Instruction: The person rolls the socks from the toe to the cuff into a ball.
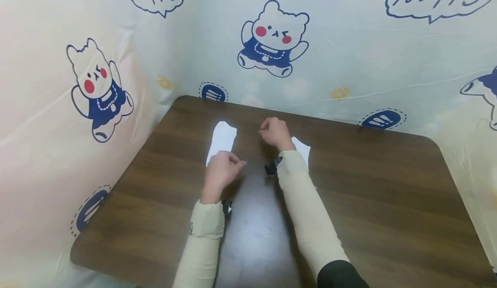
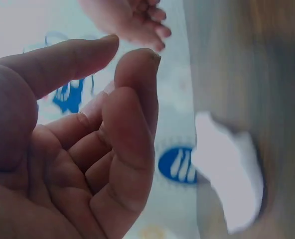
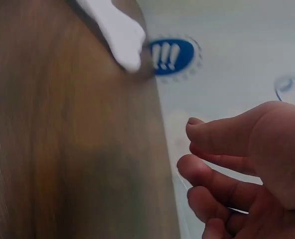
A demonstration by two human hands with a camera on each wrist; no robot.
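Observation:
A white sock (image 1: 222, 139) lies flat on the brown table, left of the middle. My left hand (image 1: 222, 171) is over its near end, hiding part of it. In the left wrist view, a gap shows between thumb and bent fingers (image 2: 130, 129), and nothing is held. Farther right, a second white sock (image 1: 302, 149) is partly covered by my right forearm. My right hand (image 1: 275, 132) hovers just left of that sock, fingers loosely bent. The right wrist view shows this hand (image 3: 237, 164) empty, its thumb apart from the fingers, with a white sock (image 3: 115, 32) beyond.
The wood-grain table (image 1: 388, 193) has rounded corners. A pale cloth (image 1: 341, 50) printed with bears and lettering hangs behind its far edge and along the left side. Small dark devices sit at both wrists, below cream sleeves (image 1: 310, 214).

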